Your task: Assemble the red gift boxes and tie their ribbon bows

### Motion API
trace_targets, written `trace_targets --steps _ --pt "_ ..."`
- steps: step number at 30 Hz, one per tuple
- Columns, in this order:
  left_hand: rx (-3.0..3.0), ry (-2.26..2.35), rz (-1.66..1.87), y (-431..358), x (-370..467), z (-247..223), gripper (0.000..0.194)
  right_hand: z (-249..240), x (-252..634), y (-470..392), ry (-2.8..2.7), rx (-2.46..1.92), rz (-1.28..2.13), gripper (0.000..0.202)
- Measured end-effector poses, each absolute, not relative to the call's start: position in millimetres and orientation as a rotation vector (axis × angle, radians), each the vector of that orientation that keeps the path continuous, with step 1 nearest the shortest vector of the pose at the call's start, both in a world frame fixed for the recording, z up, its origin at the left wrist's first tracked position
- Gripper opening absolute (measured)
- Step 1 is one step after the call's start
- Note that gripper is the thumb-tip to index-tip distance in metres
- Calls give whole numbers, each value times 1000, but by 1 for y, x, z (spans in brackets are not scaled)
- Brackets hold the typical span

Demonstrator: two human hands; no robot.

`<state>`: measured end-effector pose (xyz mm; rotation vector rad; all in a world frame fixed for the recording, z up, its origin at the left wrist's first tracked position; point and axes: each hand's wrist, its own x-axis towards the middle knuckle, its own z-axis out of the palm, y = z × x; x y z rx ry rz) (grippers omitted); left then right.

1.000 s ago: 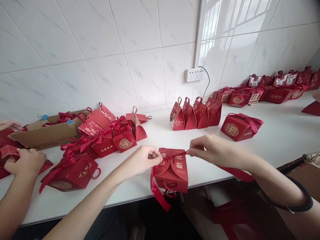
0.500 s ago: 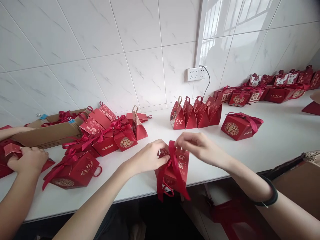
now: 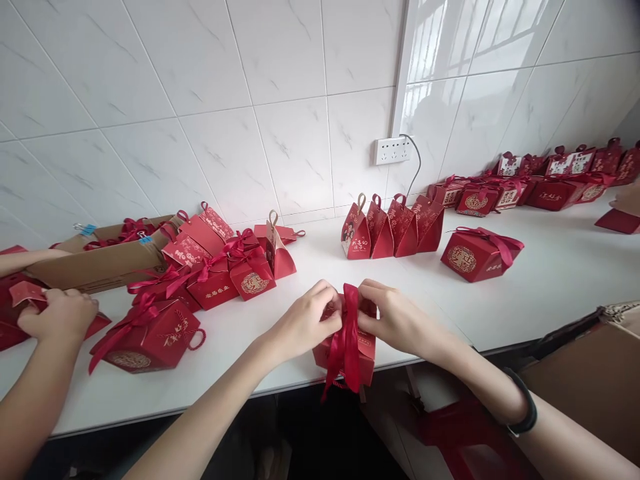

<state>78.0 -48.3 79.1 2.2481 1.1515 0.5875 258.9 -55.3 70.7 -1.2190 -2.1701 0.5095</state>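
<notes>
A red gift box (image 3: 367,347) stands at the table's front edge, directly before me. Over its top runs a dark red ribbon (image 3: 351,347), whose tails hang down the near side beside a twisted cord. From the left, my left hand (image 3: 313,317) pinches the ribbon at the top of the box, fingers curled. Opposite it, my right hand (image 3: 395,317) also has its fingertips closed on the ribbon, with a black band round the wrist. My fingers partly cover the box top and the spot where the ribbon crosses.
Several ribboned gift boxes (image 3: 150,337) and a cardboard carton (image 3: 100,263) are at left, where another person's hand (image 3: 65,317) holds a red box. Triangular boxes (image 3: 395,230) line the wall below a power strip (image 3: 393,151). One hexagonal box (image 3: 480,257) sits right.
My right hand has come down and inward, from above the ribbon to its right side. The ribbon's tails have drawn closer together over the box's front.
</notes>
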Motion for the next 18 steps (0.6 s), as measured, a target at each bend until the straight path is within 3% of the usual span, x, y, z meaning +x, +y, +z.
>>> trace_targets --steps 18 --pt "2130 1130 747 -54 77 67 13 69 271 -49 -2277 -995 683 9"
